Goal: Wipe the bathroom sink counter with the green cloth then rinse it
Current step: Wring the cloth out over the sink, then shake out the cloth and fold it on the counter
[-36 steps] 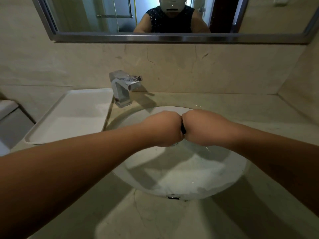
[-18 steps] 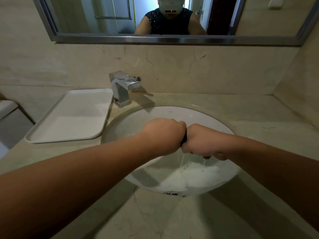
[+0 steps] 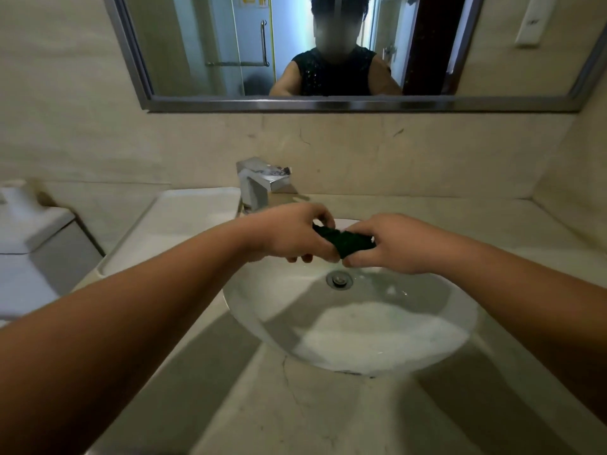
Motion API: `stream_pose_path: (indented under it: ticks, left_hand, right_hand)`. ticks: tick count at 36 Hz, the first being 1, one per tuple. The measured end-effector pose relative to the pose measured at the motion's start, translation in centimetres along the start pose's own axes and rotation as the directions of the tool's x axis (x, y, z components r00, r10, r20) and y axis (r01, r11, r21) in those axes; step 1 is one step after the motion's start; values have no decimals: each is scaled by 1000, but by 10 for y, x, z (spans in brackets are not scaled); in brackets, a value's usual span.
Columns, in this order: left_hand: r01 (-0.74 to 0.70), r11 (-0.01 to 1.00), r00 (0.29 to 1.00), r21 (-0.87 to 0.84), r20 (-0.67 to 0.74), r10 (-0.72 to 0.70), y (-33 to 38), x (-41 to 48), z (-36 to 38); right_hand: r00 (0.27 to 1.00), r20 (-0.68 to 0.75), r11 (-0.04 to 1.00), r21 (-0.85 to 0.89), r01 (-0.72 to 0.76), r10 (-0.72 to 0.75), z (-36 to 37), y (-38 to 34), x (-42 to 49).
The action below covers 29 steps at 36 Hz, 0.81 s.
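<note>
Both hands, left hand (image 3: 292,234) and right hand (image 3: 391,244), have fingers clamped on green cloth (image 3: 343,238) above sink (image 3: 377,339)

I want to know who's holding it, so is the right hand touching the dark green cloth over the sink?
Touching. The head view shows the right hand gripping one end of the dark green cloth, its fingers wrapped over it; the left hand holds the other end.

The cloth (image 3: 345,238) looks dark green, coarse and nubby, a matt fabric. The tabletop (image 3: 295,405) looks like beige stone, smooth with a dull sheen and a thin crack line. The sink (image 3: 377,330) is glossy white ceramic, wet in places. The tap (image 3: 259,182) and drain (image 3: 339,279) are bright polished metal. The tray (image 3: 184,224) looks like smooth white plastic. The mirror frame (image 3: 328,104) is brushed metal.
</note>
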<state>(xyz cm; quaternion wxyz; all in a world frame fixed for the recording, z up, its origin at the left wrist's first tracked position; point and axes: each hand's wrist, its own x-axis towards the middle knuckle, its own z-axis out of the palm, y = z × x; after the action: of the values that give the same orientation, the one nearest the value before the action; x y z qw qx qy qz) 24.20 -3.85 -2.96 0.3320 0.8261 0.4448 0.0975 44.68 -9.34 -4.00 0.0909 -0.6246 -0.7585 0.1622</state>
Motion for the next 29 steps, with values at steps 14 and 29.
stream_pose_path:
  ticks: [14, 29]
  left_hand:
    - [36, 997, 999, 62, -37, -33, -16, -40, -26]
    - [96, 995, 995, -33, 40, -95, -56, -52, -40]
  right_hand:
    - [993, -117, 921, 386, 46, 0, 8, -44, 15]
    - [991, -122, 745, 665, 42, 53, 12, -49, 17]
